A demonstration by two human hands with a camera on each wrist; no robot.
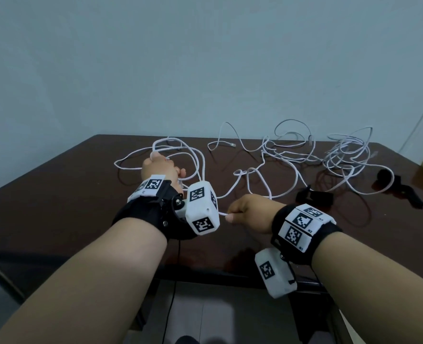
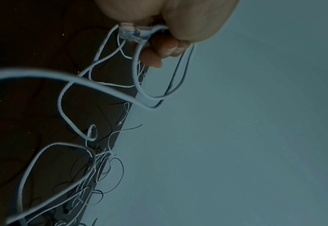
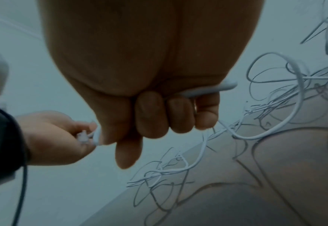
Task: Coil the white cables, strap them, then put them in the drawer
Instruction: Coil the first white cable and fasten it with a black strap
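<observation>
The left hand (image 1: 159, 167) clenches the first loops and clear plug (image 2: 129, 32) of one thin white cable (image 1: 245, 181), the right hand (image 1: 249, 212) grips its slack nearby, while other tangled white cables (image 1: 347, 155) and black straps (image 1: 314, 196) lie beyond on the dark glossy table (image 1: 56, 194), so coiling looks barely begun.

The cables (image 1: 280, 155) lie spread on the table (image 1: 56, 194), most at the back right. Two straps (image 1: 314, 196) lie right of the hands.

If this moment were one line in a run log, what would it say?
step: coiling first white cable | left hand: holds loops and plug end | right hand: grips same cable | other cables: loose on table | black straps: unused
</observation>
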